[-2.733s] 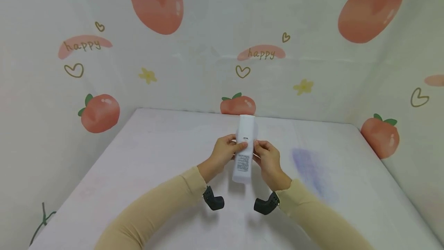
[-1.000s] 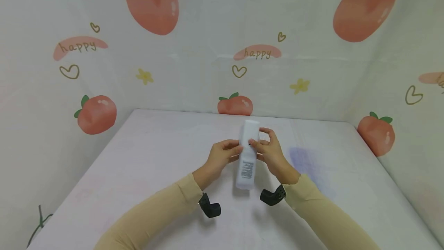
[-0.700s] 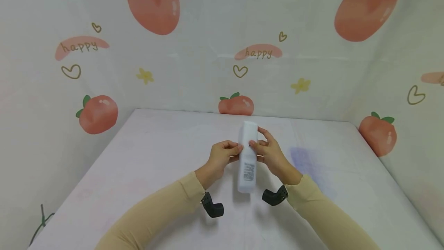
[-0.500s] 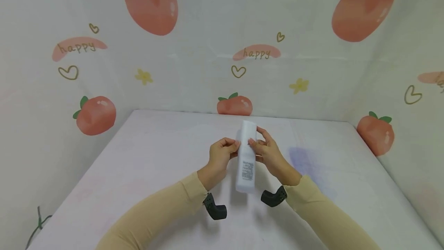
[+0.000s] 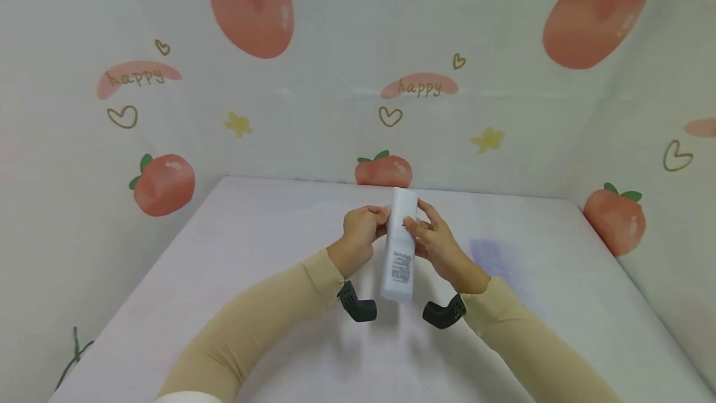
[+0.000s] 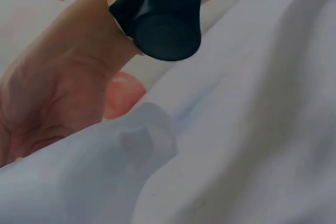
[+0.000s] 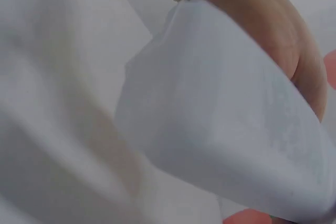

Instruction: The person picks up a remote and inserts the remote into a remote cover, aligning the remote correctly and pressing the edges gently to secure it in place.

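Left hand (image 5: 359, 233), right hand (image 5: 440, 246) — fingers clamped on tilted white object (image 5: 399, 243), above white table (image 5: 279, 235)

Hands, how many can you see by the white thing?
2. In the head view, the left hand is at the left edge of the white object, and the right hand is on its right. Some fingers are partly hidden.

Right grip (image 5: 442, 244) holding white box (image 5: 396, 244), left grip (image 5: 360, 232) at its edge
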`<state>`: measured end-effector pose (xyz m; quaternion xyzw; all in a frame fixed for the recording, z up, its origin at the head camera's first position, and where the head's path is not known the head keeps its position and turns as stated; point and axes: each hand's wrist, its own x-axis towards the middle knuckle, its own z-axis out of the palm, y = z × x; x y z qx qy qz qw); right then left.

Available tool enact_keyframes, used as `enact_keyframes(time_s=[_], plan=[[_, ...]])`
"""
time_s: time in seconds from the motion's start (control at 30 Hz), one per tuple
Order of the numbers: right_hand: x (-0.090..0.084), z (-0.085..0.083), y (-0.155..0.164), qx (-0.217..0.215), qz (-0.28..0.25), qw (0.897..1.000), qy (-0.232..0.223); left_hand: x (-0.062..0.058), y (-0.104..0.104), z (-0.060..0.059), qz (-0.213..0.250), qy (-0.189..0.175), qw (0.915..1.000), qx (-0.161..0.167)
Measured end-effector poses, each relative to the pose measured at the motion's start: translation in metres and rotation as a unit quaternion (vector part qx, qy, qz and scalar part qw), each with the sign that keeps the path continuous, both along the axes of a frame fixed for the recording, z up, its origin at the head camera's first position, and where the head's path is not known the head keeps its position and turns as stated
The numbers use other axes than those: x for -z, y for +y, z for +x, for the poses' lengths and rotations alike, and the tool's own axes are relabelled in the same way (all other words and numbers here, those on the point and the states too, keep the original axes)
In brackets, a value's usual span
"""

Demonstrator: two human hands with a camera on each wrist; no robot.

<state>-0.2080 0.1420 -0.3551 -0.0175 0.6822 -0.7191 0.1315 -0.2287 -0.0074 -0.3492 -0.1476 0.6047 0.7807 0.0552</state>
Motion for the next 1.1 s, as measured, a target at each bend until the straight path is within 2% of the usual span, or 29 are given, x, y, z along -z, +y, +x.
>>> enact_keyframes(time_s=[0.2, 0.33, 0.43, 0.53, 0.6, 0.73, 0.8, 0.87, 0.97, 1.1], plan=[[0.002, 0.000, -0.005, -0.017, -0.008, 1.000, -0.009, -0.004, -0.009, -0.006, 0.018, -0.023, 0.9995, 0.012], [0.002, 0.005, -0.007, -0.025, -0.016, 1.000, -0.007, -0.002, -0.014, -0.002, 0.009, -0.023, 0.9990, 0.036], [0.000, 0.007, -0.006, -0.006, -0.002, 1.000, 0.010, 0.004, -0.015, 0.004, 0.006, -0.007, 0.9977, 0.067], [-0.002, 0.008, -0.006, 0.021, 0.020, 0.999, 0.020, 0.011, -0.015, 0.010, -0.021, 0.028, 0.9942, 0.102], [-0.003, 0.008, -0.007, 0.033, 0.030, 0.999, 0.021, 0.015, -0.014, 0.013, -0.064, 0.059, 0.9884, 0.124], [0.001, 0.008, -0.009, 0.041, 0.033, 0.998, 0.017, 0.020, -0.014, 0.018, -0.146, 0.112, 0.9693, 0.163], [0.003, 0.008, -0.009, 0.037, 0.025, 0.999, 0.014, 0.022, -0.016, 0.020, -0.170, 0.124, 0.9616, 0.176], [0.005, 0.008, -0.009, 0.026, 0.011, 1.000, 0.013, 0.023, -0.018, 0.020, -0.179, 0.132, 0.9581, 0.181], [0.008, 0.009, -0.011, 0.025, -0.037, 0.999, 0.011, 0.022, -0.021, 0.018, -0.174, 0.128, 0.9616, 0.170], [0.013, 0.010, -0.014, 0.046, -0.079, 0.996, -0.009, 0.019, -0.026, 0.013, -0.130, 0.100, 0.9776, 0.132]])
